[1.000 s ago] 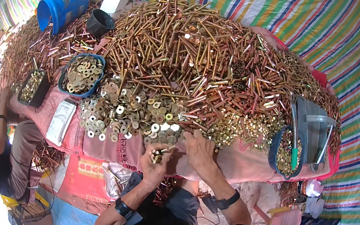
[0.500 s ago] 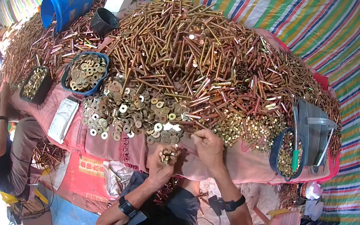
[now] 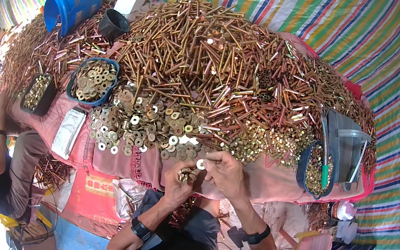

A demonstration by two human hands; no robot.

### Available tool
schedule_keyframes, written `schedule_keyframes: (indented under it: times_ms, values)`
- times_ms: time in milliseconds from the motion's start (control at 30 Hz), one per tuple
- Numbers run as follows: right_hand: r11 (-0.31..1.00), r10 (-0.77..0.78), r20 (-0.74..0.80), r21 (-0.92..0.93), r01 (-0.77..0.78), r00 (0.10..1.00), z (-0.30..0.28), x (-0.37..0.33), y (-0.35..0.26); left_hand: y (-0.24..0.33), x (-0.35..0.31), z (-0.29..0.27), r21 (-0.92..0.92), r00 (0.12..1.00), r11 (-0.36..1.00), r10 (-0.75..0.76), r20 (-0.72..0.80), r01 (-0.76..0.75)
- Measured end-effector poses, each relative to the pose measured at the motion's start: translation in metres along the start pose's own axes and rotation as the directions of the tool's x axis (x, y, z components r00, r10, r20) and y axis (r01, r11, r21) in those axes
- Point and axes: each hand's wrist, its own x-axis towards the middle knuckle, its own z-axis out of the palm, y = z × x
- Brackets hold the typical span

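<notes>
My left hand [image 3: 177,185] is closed around a small bundle of metal bolts [image 3: 186,175], their ends pointing up. Just right of it, my right hand [image 3: 226,175] pinches a flat round washer [image 3: 200,164] between thumb and fingers, close to the bundle. Beyond my hands spreads a pile of loose washers [image 3: 140,121], with a pile of small brass-coloured nuts [image 3: 270,142] to its right. Behind both rises a large heap of long coppery bolts [image 3: 189,60]. Most of each held bolt is hidden by my left fingers.
A blue tub of washers [image 3: 95,81] and a dark tray of nuts [image 3: 36,94] stand left. At right are another nut tub [image 3: 317,167], a green-handled tool [image 3: 324,177] and a grey scoop-like container [image 3: 340,139]. A blue bucket [image 3: 72,8] lies behind. Another person [image 3: 0,161] sits at left.
My right hand has come back from the edge of the piles toward my left hand, and a washer now shows in its fingers. My left hand stays in place with the bolts.
</notes>
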Motion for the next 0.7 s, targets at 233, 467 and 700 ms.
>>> schedule_keyframes:
  times_ms: [233,467,700]
  values:
    - [0.414,-0.498,0.115,-0.839,0.353,0.859,-0.015,0.045,0.017,0.015,0.002,-0.001,0.033,1.000,0.999,-0.023,-0.008,0.024]
    - [0.514,-0.373,0.099,-0.805,0.295,0.922,-0.014,0.061,0.014,0.028,0.010,-0.001,0.120,1.000,0.993,-0.022,-0.017,0.024]
    - [0.975,-0.192,-0.070,0.100,0.199,0.979,-0.009,0.021,-0.007,0.017,0.010,0.002,0.098,0.997,0.992,-0.072,-0.019,0.074]
